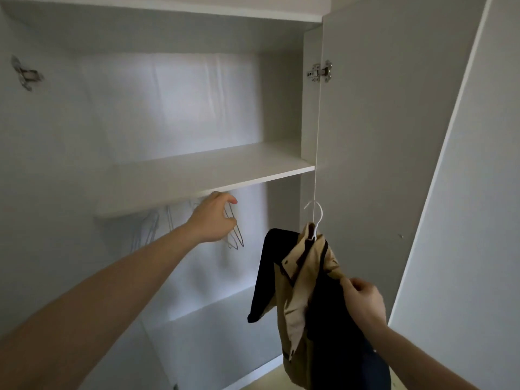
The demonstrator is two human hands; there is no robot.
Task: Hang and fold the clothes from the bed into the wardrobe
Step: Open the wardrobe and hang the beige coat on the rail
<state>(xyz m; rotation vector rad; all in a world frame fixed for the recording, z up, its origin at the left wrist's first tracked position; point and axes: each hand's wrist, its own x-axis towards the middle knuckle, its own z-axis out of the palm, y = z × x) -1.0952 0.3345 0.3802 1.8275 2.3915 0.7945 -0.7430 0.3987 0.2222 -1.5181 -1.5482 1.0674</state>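
Observation:
A tan and black jacket (304,294) hangs on a white hanger (314,218) in front of the wardrobe's right side. My right hand (363,301) grips the jacket at its right shoulder and holds it up. My left hand (215,218) reaches under the white shelf (213,173), its fingers curled around thin wire hangers (235,235) that hang there. More empty wire hangers (149,229) hang further left under the shelf, blurred.
The wardrobe's right door (394,136) stands open beside the jacket, with a metal hinge (319,72). A lower shelf (213,319) sits below the hanging space. A strip of floor shows at the bottom.

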